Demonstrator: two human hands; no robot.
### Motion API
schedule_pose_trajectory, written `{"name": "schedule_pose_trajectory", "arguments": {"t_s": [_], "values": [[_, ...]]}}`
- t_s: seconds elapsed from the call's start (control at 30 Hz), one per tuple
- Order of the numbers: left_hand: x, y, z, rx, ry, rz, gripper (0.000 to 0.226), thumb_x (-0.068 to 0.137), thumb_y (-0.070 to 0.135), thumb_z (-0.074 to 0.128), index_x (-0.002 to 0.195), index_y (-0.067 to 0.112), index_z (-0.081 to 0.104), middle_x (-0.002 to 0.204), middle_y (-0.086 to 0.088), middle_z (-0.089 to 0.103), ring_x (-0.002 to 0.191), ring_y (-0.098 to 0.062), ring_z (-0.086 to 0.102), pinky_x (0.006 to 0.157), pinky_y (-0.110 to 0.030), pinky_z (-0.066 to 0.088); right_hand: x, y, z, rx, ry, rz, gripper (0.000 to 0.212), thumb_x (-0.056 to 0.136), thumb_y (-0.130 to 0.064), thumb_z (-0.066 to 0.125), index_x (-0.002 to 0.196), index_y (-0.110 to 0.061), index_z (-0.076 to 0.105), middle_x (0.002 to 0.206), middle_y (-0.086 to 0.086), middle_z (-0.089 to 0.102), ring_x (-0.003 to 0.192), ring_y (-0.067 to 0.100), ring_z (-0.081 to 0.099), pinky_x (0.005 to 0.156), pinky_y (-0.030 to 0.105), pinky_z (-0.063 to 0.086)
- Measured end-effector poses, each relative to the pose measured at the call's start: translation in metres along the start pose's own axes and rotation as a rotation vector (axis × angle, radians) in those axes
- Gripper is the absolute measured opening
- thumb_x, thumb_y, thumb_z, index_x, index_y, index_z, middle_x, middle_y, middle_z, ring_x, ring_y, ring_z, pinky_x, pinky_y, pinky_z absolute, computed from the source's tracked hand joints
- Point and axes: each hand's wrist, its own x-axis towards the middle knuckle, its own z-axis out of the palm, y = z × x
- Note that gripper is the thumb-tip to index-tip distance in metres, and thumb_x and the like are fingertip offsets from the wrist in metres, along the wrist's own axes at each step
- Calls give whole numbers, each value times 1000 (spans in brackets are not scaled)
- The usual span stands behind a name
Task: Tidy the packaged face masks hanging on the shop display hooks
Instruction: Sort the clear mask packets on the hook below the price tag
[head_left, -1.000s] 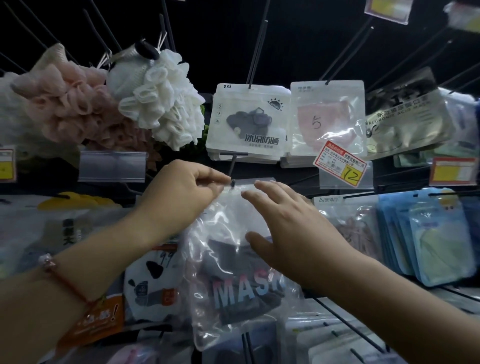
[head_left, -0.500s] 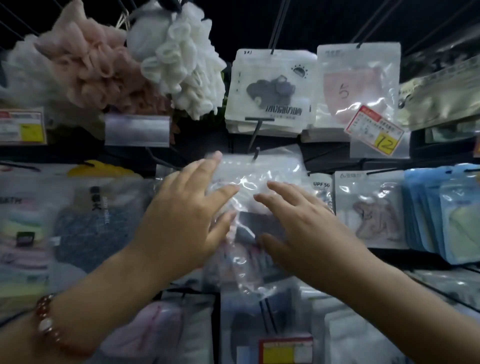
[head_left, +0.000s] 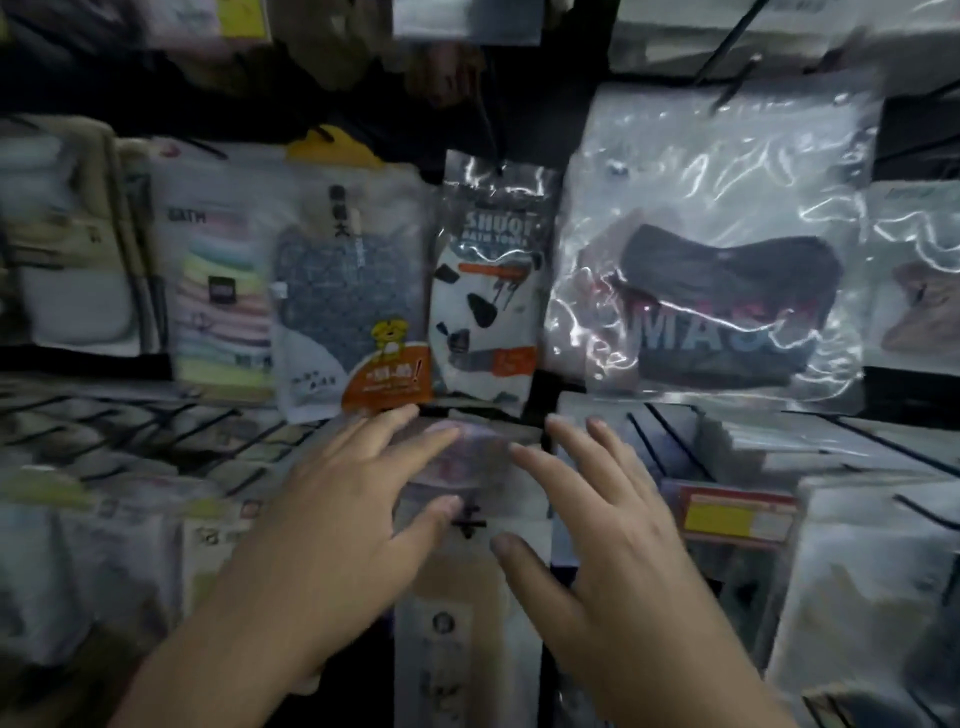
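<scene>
the clear mask packet (head_left: 711, 260), dark mask inside, hangs on its hook (head_left: 727, 93) at upper right, crowded by neighbouring packs. below, left hand (head_left: 337, 525) and right hand (head_left: 608, 525) hover spread, grip released, over a lower packet (head_left: 467, 467).

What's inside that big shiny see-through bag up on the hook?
Inside the big crinkly clear plastic bag is a dark folded face mask, with pale letters reading MAS below it. Glare and wrinkles hide the rest of the word, and anything hanging behind the bag.
</scene>
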Motion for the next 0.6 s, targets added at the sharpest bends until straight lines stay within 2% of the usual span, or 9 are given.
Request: {"name": "schedule_pose_trajectory", "arguments": {"t_s": [0.07,0.13,0.2,0.3,0.43,0.6], "values": [[1,-10,-2,-17,-1,-11,56,92,66,45,144,64,23,158,32,8,146,-1,10,118,-30,18,2,-6,6,-7,-60,53,60,95,-61,41,148,-51,15,155,-31,-3,139,-7,-17,114,22,-6],[5,-19,-1,-5,-7,-1,57,93,61,51,145,59,29,158,28,17,145,-3,17,115,-28,21,5,-11,14,-5,-80,99,60,96,-56,43,148,-50,15,157,-27,2,144,0,-5,119,29,5],[10,-27,1,4,-13,50,56,92,57,57,145,52,38,153,25,30,143,-5,26,111,-25,26,6,-11,22,19,-82,146,58,97,-50,46,147,-49,17,156,-23,13,145,6,9,117,28,18],[15,-37,5,16,-52,80,55,92,53,60,144,48,43,147,23,42,138,-6,35,109,-29,33,6,-9,32,86,-69,232,56,100,-38,47,148,-45,20,156,-19,21,141,7,26,110,26,30],[20,-47,12,19,-56,93,48,92,45,64,139,43,52,136,22,53,120,-2,49,94,-24,41,5,-9,45,222,-62,317,52,101,-29,47,147,-43,29,151,-17,33,135,4,36,98,19,33],[26,-58,19,5,15,161,26,94,40,63,119,38,69,115,22,63,106,-3,56,89,-31,49,3,-10,58,368,29,366,47,98,-29,53,142,-43,41,132,-23,44,126,-3,42,100,21,39]]}}
